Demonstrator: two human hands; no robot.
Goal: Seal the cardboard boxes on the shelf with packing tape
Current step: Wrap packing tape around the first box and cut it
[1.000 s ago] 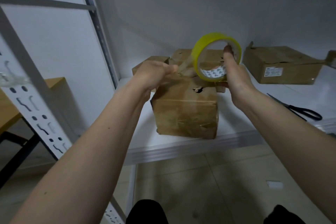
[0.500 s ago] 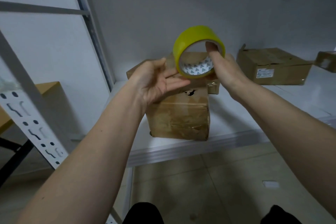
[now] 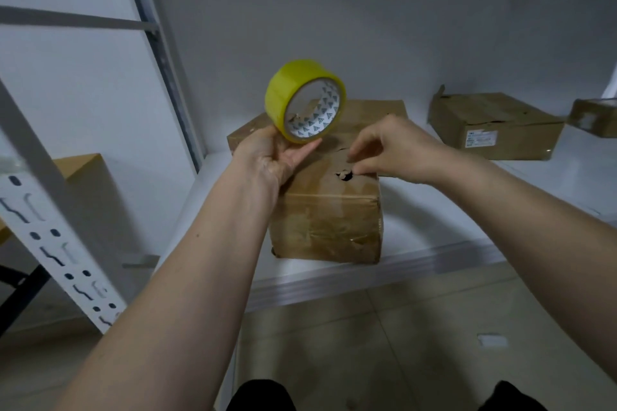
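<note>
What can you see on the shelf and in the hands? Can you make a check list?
Surface: white metal shelf, boxes standing on it.
Job's things: yellow roll of packing tape held up; worn brown cardboard box in front, hole torn in its top.
Clutter: flat brown cardboard box with white label to the right, more boxes behind.
Hands: left hand holds the tape roll; right hand has curled fingers at the hole.
Cables: nothing seen.
Surroundings: white slotted shelf post, grey wall, tiled floor.

Wooden table [image 3: 78,165] left of rack; tiled floor [image 3: 384,344] below.
</note>
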